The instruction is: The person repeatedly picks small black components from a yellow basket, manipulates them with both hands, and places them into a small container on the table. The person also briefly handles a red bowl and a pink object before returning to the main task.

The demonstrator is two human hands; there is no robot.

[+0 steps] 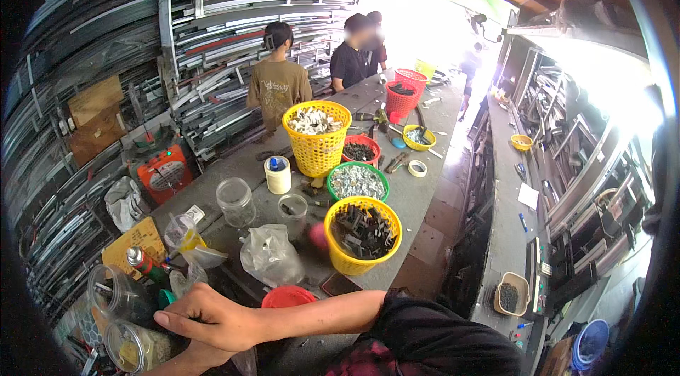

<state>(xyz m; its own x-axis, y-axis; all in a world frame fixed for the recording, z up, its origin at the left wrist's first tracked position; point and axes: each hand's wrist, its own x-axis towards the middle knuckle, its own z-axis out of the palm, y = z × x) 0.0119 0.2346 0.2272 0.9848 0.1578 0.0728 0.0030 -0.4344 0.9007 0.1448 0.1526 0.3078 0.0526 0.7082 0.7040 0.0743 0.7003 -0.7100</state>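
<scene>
My right hand [216, 316] reaches in from the lower right, its fingers curled under and its thumb pointing left. What they close on, if anything, is hidden. Beneath it, part of my left hand [195, 356] shows at the lower edge, its fingers out of sight. Left of them stand two clear plastic jars, the nearer one [134, 346] close to my right thumb. A red and green bottle [145, 261] leans just beyond. A clear plastic bag [270, 255] and a red round container [289, 297] lie past my right wrist.
A yellow basket of dark pieces [363, 234], a green basket of shiny metal bits [359, 181] and a tall yellow basket [316, 142] line the grey table [248, 153]. Several people stand further off. Metal profiles fill the left racks. A side bench [496, 234] runs along the right.
</scene>
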